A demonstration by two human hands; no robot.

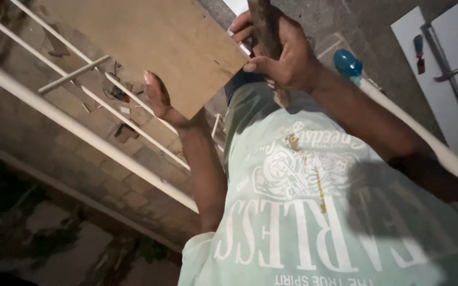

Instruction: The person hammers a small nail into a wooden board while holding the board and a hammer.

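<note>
A flat tan wooden board (149, 42) is held up in front of my chest. My left hand (157, 98) grips its lower edge, thumb on the near face. At the board's right corner, my right hand (284, 53) is closed around a dark, worn wooden handle (265, 26). The handle runs up out of the picture, so its head is hidden, and its lower end pokes out below my fist. My pale green printed shirt (314, 212) fills the lower right.
White metal railing pipes (80, 127) cross diagonally on the left. Beyond them lies a brick-paved floor (107, 153) with small scraps. A blue cap (347, 62) sits on a white pipe by my right arm. A white panel (446, 63) with hand tools is at the far right.
</note>
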